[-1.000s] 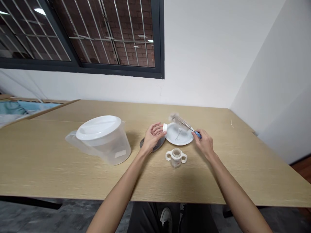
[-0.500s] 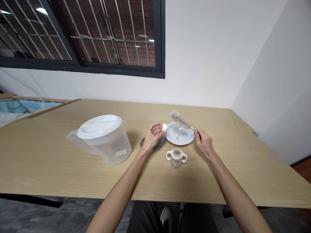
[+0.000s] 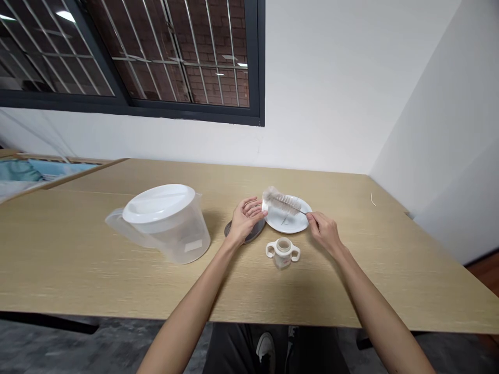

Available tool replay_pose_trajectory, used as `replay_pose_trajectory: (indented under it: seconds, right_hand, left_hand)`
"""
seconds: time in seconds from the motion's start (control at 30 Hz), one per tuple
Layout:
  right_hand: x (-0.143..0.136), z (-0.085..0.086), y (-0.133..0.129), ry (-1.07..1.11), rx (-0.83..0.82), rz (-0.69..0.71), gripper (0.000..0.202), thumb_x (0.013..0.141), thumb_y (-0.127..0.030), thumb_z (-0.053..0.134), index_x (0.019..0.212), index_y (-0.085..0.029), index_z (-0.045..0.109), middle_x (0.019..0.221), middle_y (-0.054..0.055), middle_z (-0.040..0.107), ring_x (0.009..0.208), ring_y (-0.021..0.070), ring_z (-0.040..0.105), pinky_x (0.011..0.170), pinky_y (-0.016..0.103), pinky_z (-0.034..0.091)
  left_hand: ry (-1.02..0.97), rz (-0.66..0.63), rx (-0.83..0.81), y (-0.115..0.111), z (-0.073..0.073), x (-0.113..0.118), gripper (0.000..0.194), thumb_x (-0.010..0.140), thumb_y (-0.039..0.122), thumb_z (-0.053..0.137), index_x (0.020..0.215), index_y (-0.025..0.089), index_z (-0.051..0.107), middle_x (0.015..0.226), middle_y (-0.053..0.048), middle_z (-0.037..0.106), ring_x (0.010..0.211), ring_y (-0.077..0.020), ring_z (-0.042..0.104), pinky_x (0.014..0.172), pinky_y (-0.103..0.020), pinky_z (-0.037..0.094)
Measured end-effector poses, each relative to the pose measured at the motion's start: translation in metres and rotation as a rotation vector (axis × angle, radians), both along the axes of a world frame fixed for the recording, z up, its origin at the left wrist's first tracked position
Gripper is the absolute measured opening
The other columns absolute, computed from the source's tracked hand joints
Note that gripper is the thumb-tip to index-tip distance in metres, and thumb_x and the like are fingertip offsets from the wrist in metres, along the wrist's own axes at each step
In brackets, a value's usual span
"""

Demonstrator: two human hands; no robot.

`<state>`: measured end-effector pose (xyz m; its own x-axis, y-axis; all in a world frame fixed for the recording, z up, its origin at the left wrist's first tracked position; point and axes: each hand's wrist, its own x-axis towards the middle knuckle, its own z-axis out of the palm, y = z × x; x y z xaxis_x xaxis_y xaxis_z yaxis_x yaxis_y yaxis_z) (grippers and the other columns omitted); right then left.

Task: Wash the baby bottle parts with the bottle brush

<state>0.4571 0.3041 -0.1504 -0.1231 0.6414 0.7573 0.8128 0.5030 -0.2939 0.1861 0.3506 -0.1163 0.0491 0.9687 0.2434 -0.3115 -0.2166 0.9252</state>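
Observation:
My left hand (image 3: 246, 218) holds a small white cap (image 3: 265, 205) between thumb and fingers, above a dark round lid (image 3: 255, 231). The handle of a bristle brush (image 3: 284, 202) is gripped in my right hand (image 3: 323, 228). Its pale, fluffy tip touches or overlaps the cap; which one cannot be made out. Behind the brush lies a white plate (image 3: 290, 226) with a thin item on it. A small clear bottle with two white handles (image 3: 283, 253) stands upright and uncapped in front of the plate.
A large translucent pitcher (image 3: 181, 234) with a white lid stands to the left. One thin pale strip (image 3: 373, 200) lies on the wooden table (image 3: 148, 291) at the far right. The wall and a barred window are behind.
The brush has moved left and slightly down, bringing its tip to the cap. My right hand has shifted left with it. My left hand has stayed nearly in place.

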Motion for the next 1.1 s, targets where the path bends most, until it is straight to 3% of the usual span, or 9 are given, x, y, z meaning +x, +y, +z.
replay_pose_trajectory:
  seconds: [0.23,0.43,0.63,0.8,0.97,1.1]
  right_hand:
    - [0.0004,-0.0024,0.0004,-0.006,0.019,-0.077,0.031,0.103,-0.031,0.041,0.091,-0.015,0.064,0.082,0.003,0.065,0.074,0.0141,0.059,0.066,0.027,0.036]
    - [-0.0035,0.0004,-0.0015,-0.02,0.004,0.015,0.028,0.102,-0.029,0.042,0.091,-0.015,0.064,0.084,0.002,0.066,0.075,0.0131,0.059,0.068,0.027,0.037]
    - [-0.0023,0.0012,-0.0014,0.003,0.031,-0.05,0.028,0.102,-0.028,0.042,0.089,-0.015,0.063,0.08,0.003,0.065,0.072,0.0133,0.058,0.066,0.027,0.036]
    - [-0.0034,0.0011,-0.0016,-0.034,0.047,0.006,0.025,0.101,-0.027,0.044,0.09,-0.016,0.063,0.081,0.002,0.065,0.073,0.0125,0.058,0.067,0.026,0.036]
    - [-0.0037,0.0017,-0.0019,-0.004,0.083,-0.051,0.025,0.101,-0.025,0.044,0.088,-0.015,0.063,0.079,0.002,0.064,0.07,0.0121,0.057,0.065,0.026,0.035]
    - [-0.0042,0.0042,-0.0034,0.001,0.099,0.01,0.023,0.101,-0.023,0.045,0.089,-0.014,0.062,0.077,0.002,0.062,0.069,0.0114,0.056,0.066,0.025,0.036]
  left_hand:
    - [-0.013,0.033,0.085,0.0035,-0.004,-0.0009,0.081,0.055,0.022,0.091,0.122,0.014,0.048,0.119,-0.014,0.061,0.102,-0.0171,0.065,0.099,-0.033,0.049]
    - [0.009,-0.031,0.18,0.006,-0.0084,-0.001,0.065,0.063,0.026,0.086,0.12,0.016,0.055,0.127,-0.013,0.058,0.105,-0.0206,0.065,0.098,-0.035,0.049]
    - [0.002,0.027,0.117,0.0051,-0.0076,-0.0012,0.064,0.062,0.028,0.088,0.116,0.015,0.058,0.126,-0.014,0.06,0.101,-0.0196,0.066,0.092,-0.032,0.051]
    - [0.012,0.068,0.089,0.0046,-0.0058,-0.0007,0.067,0.058,0.03,0.09,0.114,0.013,0.057,0.115,-0.015,0.066,0.101,-0.0206,0.066,0.094,-0.034,0.051]
    - [0.039,0.07,0.093,0.0054,-0.0063,-0.0009,0.065,0.058,0.028,0.09,0.113,0.013,0.059,0.116,-0.015,0.065,0.105,-0.0202,0.065,0.096,-0.033,0.05]
    - [0.047,0.076,0.105,0.0048,-0.0064,-0.0017,0.063,0.058,0.027,0.09,0.112,0.013,0.059,0.115,-0.014,0.066,0.103,-0.0191,0.064,0.094,-0.031,0.05]
